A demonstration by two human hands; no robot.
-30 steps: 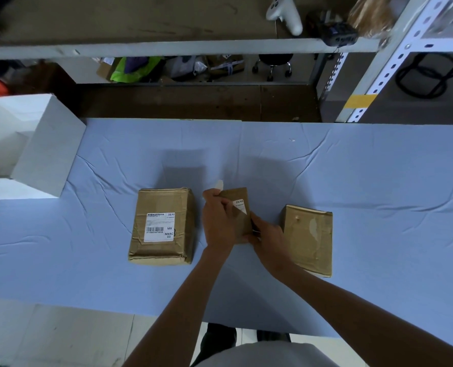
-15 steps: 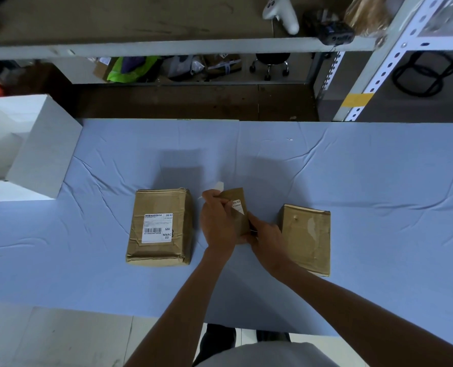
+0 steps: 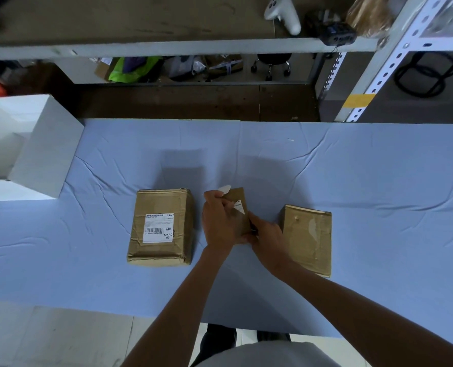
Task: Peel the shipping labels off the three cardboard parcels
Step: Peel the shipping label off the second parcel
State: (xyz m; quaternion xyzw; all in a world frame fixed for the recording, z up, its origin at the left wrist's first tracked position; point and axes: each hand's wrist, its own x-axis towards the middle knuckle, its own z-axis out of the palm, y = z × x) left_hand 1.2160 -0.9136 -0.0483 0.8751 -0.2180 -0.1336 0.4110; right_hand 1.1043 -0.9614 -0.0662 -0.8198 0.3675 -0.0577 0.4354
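Observation:
Three brown cardboard parcels lie on a blue cloth-covered table point(image 3: 352, 176). The left parcel point(image 3: 162, 207) carries a full white shipping label point(image 3: 158, 228). The middle parcel point(image 3: 238, 194) is small and mostly covered by my hands. My left hand point(image 3: 220, 221) pinches its white label point(image 3: 239, 206), whose peeled end curls up past the fingertips; a triangle of label still sticks to the box. My right hand point(image 3: 266, 234) grips the parcel's near right edge. The right parcel point(image 3: 308, 237) shows no label, only a pale patch on its top.
A white box point(image 3: 34, 144) stands at the table's left edge. Behind the table runs a metal shelf point(image 3: 167, 47) holding a white controller point(image 3: 283, 11) and a dark device point(image 3: 335, 33). A perforated white rack post point(image 3: 373, 83) rises at the back right.
My left hand has pulled the label a little further off the middle parcel; less of it stays stuck. The parcels and my right hand have hardly moved.

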